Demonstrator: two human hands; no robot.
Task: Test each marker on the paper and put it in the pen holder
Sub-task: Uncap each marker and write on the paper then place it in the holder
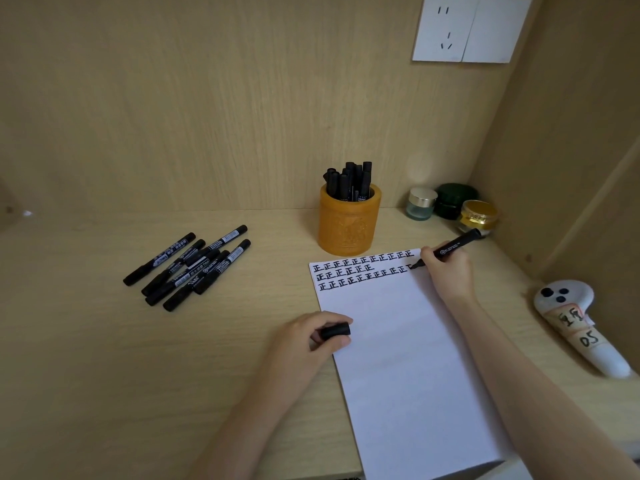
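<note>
Our left hand (304, 341) pinches a cap (336, 331), half hidden by fingers. Our right hand (446, 271) grips the marker (457, 244), tip on the paper (398, 358); jars (420, 203) stand beyond.

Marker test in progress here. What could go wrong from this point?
The marker in the right hand writes at the right edge of the paper; a stroke could run onto the desk. Its rear end sits near the gold-lidded jar and might knock it. The pen holder looks crowded, so insertion may snag.
</note>
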